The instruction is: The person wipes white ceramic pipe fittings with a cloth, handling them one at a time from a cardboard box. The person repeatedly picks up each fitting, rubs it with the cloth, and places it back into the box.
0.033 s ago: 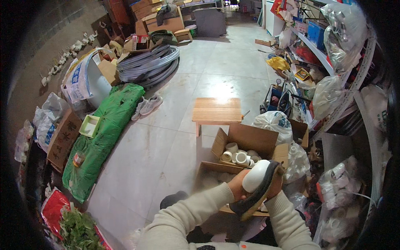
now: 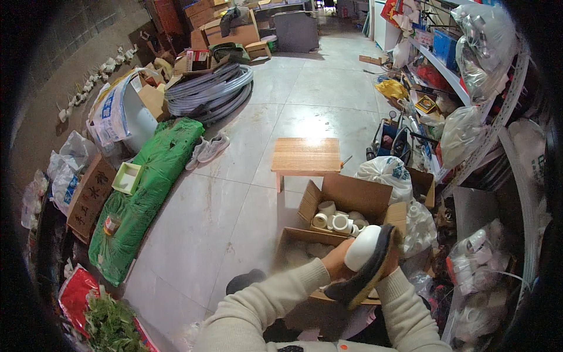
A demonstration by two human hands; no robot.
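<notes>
Above the open cardboard boxes, both my hands are at a smooth white rounded piece [image 2: 362,249] pressed against a dark, curved strip [image 2: 365,274] with a tan side. I cannot tell their exact kind, or whether they are joined. The fingers of my left hand [image 2: 336,261] are closed on the white piece from the left. On the right, my right hand [image 2: 389,265] grips the dark strip, which hides part of its fingers. Just beyond, white pipe fittings [image 2: 341,222] lie in the far cardboard box [image 2: 358,192]. A nearer box [image 2: 288,243] sits below my hands.
A low wooden stool [image 2: 305,155] stands ahead. Along the left lie a long green wrapped bundle [image 2: 146,188], sneakers [image 2: 213,147], a coil of grey pipe [image 2: 208,88] and leafy greens [image 2: 114,322]. White plastic bags [image 2: 384,176] and crowded shelves [image 2: 446,73] line the right side.
My hands and the piece with the dark strip have shifted slightly to the right, and the strip has tilted a little. Both hands keep their grip.
</notes>
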